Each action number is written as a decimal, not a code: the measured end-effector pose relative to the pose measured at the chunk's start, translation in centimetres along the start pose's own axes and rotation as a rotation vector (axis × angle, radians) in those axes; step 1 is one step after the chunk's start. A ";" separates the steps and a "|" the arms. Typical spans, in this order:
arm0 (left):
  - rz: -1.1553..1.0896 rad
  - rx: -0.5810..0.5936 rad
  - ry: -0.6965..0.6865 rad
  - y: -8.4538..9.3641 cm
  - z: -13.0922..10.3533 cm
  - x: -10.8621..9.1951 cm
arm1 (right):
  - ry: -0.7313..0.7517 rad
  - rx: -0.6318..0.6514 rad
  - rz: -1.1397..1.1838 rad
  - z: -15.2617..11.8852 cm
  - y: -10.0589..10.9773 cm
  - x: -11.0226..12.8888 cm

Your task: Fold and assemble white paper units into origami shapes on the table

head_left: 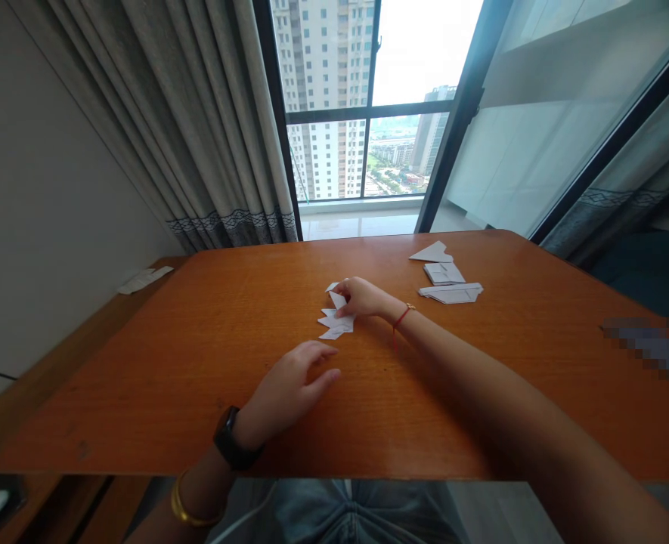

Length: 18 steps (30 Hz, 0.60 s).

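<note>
Near the middle of the wooden table lies a white folded paper piece [342, 323] with several pointed tips facing left. Over its far part, my right hand [365, 296] has its thumb and fingers closed on the paper and hides some of it. Closer to me, my left hand [292, 381] hovers just short of the paper, fingers apart and holding nothing. Three other white folded papers lie to the right: a pointed paper plane [432, 252], a squarish folded piece [444, 273] and a long flat one [452, 293].
The orange-brown table [243, 302] spans the view, its near edge at my lap. White papers [144, 279] rest on a ledge at the left. A blurred, pixelated patch [660, 347] covers something on the right. Behind stand a grey curtain [198, 113] and a window.
</note>
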State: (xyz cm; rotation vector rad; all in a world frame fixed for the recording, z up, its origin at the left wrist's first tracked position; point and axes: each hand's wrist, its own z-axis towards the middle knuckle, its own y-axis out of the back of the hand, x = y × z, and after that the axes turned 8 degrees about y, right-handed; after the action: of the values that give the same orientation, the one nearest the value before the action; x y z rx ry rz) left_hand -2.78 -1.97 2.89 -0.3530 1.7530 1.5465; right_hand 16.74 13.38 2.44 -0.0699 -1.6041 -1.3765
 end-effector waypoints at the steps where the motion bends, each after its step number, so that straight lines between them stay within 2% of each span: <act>1: -0.012 0.001 0.019 0.0 -0.1 0.1 | 0.014 0.012 0.006 -0.2 0.3 0.1; 4: -0.043 -0.001 0.047 -0.3 -0.1 0.3 | 0.027 0.069 0.006 -0.5 0.6 0.7; 7: -0.079 0.005 0.048 -1.0 0.1 0.2 | -0.007 0.109 -0.055 -0.2 -0.4 1.1; 11: -0.125 0.019 0.052 -1.4 0.1 -0.2 | -0.109 0.071 -0.157 -0.4 -2.1 0.8; 14: -0.154 0.016 0.095 -1.2 0.5 -0.4 | -0.208 0.082 -0.164 -1.2 -2.6 0.3; 16: -0.193 0.052 0.136 -1.0 1.2 -0.3 | -0.249 0.075 -0.131 -2.0 -2.5 0.0; 18: -0.230 0.137 0.179 -1.1 2.3 -0.2 | -0.261 0.021 -0.075 -2.9 -2.4 -0.2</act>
State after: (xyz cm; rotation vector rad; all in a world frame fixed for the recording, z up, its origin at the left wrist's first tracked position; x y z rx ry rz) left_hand -1.16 -0.10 2.30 -0.6168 1.8706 1.2574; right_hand 17.19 10.42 0.27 -0.1848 -1.8532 -1.4544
